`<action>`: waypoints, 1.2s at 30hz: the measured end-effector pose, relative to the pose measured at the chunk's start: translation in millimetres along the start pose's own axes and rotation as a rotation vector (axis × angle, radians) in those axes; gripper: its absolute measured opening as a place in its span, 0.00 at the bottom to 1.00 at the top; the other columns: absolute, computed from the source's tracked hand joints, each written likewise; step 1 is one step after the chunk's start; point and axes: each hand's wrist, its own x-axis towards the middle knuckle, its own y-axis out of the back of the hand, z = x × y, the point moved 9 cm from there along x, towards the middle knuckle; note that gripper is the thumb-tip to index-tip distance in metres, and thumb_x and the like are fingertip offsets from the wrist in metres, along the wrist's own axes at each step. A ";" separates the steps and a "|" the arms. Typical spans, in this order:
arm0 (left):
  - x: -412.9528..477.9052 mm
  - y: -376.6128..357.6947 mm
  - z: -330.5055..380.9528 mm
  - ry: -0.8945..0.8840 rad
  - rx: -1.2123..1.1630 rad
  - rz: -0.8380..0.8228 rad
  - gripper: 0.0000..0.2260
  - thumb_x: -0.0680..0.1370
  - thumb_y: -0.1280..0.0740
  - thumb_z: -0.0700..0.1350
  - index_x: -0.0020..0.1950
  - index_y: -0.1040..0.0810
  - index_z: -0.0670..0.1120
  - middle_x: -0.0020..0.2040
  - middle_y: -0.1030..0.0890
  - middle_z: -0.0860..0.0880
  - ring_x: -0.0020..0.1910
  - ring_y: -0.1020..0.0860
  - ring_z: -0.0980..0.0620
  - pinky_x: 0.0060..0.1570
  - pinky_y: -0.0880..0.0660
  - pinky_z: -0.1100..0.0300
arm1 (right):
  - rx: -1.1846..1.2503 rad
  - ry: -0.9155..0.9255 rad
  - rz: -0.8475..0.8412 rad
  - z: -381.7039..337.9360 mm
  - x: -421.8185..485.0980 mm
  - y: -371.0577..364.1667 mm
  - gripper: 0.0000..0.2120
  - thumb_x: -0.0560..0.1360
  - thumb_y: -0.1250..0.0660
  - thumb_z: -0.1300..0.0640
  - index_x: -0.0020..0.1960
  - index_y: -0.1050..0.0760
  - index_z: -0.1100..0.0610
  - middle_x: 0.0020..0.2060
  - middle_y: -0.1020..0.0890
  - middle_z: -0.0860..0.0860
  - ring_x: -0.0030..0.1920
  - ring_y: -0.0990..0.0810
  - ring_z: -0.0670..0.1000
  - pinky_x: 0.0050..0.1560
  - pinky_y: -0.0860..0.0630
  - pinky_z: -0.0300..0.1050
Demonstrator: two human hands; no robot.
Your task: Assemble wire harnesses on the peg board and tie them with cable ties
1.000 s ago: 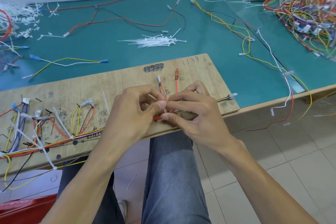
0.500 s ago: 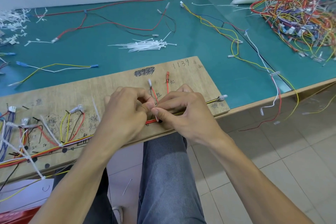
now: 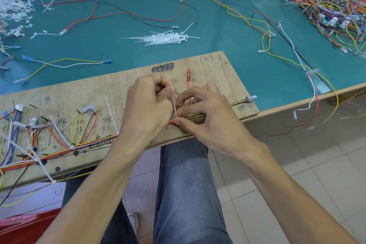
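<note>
Peg board (image 3: 217, 69) is showing bare, matt wood grain. Table (image 3: 118, 16) top is reflecting light: smooth, glossy teal sheet. Far cable ties (image 3: 166, 37) are looking like white plastic. Near trousers (image 3: 182, 184) are reading as denim.

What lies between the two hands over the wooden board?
A white cable tie, pinched by the left hand and the right hand, rising from the wire bundle; the head view shows it.

On my teal bench (image 3: 227, 45) I see the wooden peg board (image 3: 79, 95) overhanging the near edge, a heap of white cable ties (image 3: 166, 37) just beyond it, stray wires (image 3: 138, 16) scattered about, and a tangle of wires (image 3: 332, 2) far right.
</note>
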 end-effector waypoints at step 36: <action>-47.0 15.3 13.3 -0.284 0.423 -0.103 0.21 0.84 0.36 0.56 0.75 0.38 0.57 0.57 0.14 0.55 0.57 0.18 0.44 0.51 0.22 0.46 | -0.013 0.029 0.156 -4.8 -10.3 7.1 0.15 0.70 0.18 0.52 0.56 0.13 0.49 0.55 0.18 0.42 0.57 0.26 0.55 0.59 0.26 0.49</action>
